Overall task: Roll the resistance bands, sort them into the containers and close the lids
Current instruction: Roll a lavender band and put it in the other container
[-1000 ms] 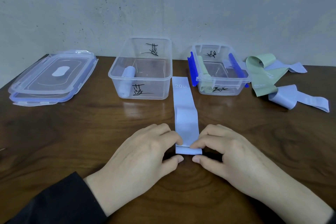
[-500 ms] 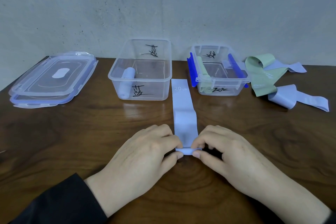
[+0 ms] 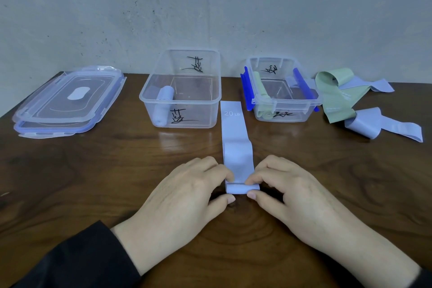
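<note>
A light blue resistance band (image 3: 235, 138) marked 20 LB lies flat on the wooden table, running away from me between two clear containers. Its near end is folded into a small roll. My left hand (image 3: 187, 196) pinches the left side of that roll and my right hand (image 3: 289, 194) pinches the right side. The larger clear container (image 3: 182, 100) holds one rolled blue band (image 3: 163, 105). The smaller container (image 3: 284, 98) with blue side clips holds a rolled green band (image 3: 261, 98).
Two stacked clear lids (image 3: 67, 100) with blue trim lie at the far left. At the far right sit loose bands: a green one (image 3: 334, 93) and blue ones (image 3: 378, 124). A pale wall rises behind the table.
The near end of the band has been turned over into a small roll, and both hands have shifted slightly away from me with it.
</note>
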Demonstrator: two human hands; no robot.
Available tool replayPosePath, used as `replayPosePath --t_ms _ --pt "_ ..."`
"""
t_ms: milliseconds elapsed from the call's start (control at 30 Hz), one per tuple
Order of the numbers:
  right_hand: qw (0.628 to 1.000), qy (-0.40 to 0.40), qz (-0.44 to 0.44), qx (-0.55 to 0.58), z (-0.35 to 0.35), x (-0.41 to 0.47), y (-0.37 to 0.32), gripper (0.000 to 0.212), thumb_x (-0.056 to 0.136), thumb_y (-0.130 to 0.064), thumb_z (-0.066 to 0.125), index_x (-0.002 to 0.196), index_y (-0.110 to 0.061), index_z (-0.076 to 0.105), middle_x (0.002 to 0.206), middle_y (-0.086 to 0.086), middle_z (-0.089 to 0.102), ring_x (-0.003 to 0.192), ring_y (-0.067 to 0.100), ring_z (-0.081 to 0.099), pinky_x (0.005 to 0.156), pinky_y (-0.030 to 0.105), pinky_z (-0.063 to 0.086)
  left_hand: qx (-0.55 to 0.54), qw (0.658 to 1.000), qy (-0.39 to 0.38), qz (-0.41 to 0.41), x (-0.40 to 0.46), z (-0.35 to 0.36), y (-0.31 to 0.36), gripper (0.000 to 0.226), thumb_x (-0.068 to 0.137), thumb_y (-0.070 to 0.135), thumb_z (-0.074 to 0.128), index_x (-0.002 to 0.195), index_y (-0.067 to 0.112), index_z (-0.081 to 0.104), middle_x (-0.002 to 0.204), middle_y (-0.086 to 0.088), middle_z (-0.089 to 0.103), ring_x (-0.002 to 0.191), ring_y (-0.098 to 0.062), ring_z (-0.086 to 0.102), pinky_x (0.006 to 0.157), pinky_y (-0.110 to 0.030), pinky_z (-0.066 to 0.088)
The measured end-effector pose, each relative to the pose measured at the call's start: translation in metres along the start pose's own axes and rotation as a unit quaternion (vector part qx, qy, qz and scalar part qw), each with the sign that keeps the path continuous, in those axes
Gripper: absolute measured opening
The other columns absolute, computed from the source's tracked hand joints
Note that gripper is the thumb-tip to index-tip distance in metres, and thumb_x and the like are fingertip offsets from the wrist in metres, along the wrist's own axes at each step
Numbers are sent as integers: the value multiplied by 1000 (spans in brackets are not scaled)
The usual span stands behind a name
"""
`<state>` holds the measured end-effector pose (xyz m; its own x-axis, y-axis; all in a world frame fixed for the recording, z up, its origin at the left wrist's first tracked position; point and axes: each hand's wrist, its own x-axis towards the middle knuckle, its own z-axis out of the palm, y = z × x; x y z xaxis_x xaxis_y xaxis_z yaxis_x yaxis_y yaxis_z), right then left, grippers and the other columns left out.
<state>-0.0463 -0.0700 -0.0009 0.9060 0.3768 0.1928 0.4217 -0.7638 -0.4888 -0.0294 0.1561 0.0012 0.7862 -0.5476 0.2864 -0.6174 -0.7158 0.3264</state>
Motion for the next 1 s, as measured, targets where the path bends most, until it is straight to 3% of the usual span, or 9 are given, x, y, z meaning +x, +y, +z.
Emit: replayPosePath --t_ms 167,400,567,767,1000 --pt "1000 -13 -8 -14 -1 2 -1 22 93 -45 53 103 -35 69 100 -23 53 101 5 54 82 23 49 4 1000 -5 -2 1 0 -1 27 90 49 44 99 35 64 90 20 50 79 -5 51 67 -28 50" --pt "1000 -19 5 -1 -3 1 -2 9 88 -44 65 95 -39 64 99 -22 55 100 6 53 78 20 45 3 1000 -4 -5 0 0 1 30 94 45 42 100 32 68 88 17 52 77 -7 51 65 -31 50" --pt "1000 -17 2 -10 -3 1 -2 19 90 -48 56 101 -37 68 99 -22 53 101 5 53 80 21 47 -3 1000 -12 -8 0 0 0 35 88 55 42 106 35 65 90 19 51 80 -5 51 67 -28 50" --pt "1000 -23 1 -8 -4 2 -4 27 90 -52 50 104 -38 69 99 -24 53 101 4 54 81 22 48 -5 1000 -9 -9 0 1 0 27 89 50 43 100 37 63 90 20 50 79 -5 49 67 -27 49" --pt "999 -30 14 -7 -3 1 -4 8 88 -42 66 95 -41 63 100 -23 54 101 5 50 73 15 39 -7 1000 -5 -10 -1 1 1 32 91 50 42 103 33 67 90 19 51 80 -5 52 68 -29 50"
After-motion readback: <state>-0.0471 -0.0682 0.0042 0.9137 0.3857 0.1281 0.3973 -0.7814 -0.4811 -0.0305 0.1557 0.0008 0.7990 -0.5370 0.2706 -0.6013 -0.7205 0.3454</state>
